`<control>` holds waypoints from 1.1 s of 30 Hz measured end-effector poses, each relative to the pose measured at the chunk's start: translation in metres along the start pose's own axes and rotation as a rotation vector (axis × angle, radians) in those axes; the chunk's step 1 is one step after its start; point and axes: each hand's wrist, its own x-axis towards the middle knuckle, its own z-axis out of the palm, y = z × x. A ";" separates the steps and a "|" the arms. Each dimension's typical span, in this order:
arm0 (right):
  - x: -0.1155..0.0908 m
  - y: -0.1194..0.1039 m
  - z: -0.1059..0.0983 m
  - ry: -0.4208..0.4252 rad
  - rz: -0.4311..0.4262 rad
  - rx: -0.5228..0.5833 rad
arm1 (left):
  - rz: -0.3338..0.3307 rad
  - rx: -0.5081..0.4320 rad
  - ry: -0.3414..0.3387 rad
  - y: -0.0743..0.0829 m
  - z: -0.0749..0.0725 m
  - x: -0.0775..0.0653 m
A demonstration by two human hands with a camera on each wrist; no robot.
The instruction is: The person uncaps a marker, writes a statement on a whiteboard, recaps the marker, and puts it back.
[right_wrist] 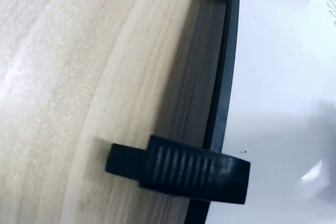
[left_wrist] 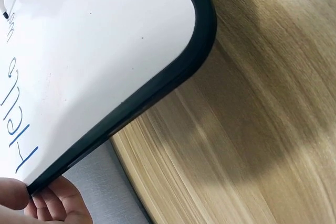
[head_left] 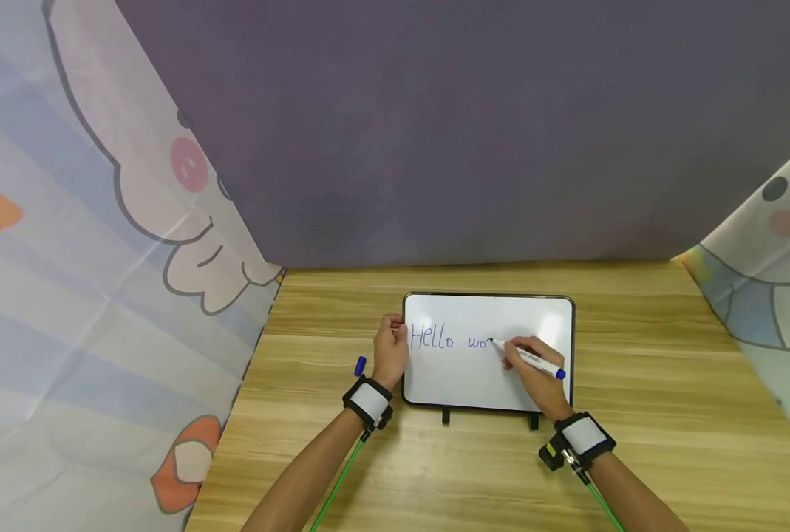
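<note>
A small whiteboard point(head_left: 461, 380) with a black frame stands propped on the wooden table, bearing "Hello wo" in blue handwriting point(head_left: 432, 338). At its left edge my left hand point(head_left: 389, 351) grips the frame, thumb in front and fingers curled behind, as the left wrist view shows. My right hand point(head_left: 537, 373) pinches a white marker point(head_left: 541, 363) with a blue end. The marker's dark tip is at the board just right of the "o". In the right wrist view the right hand is out of sight; a black stand foot point(right_wrist: 184, 171) clasps the board's lower edge.
A blue marker cap point(head_left: 360, 366) lies on the wooden table point(head_left: 315, 451), left of my left wrist. Behind the table rises a grey-purple panel point(head_left: 434, 133). Cartoon-printed cloth point(head_left: 89, 295) hangs at the left, with more at the right. Green cables point(head_left: 336, 484) run from both wrist straps.
</note>
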 end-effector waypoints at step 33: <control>0.000 0.005 -0.003 0.032 -0.003 0.062 | -0.003 0.010 0.011 0.004 0.000 0.000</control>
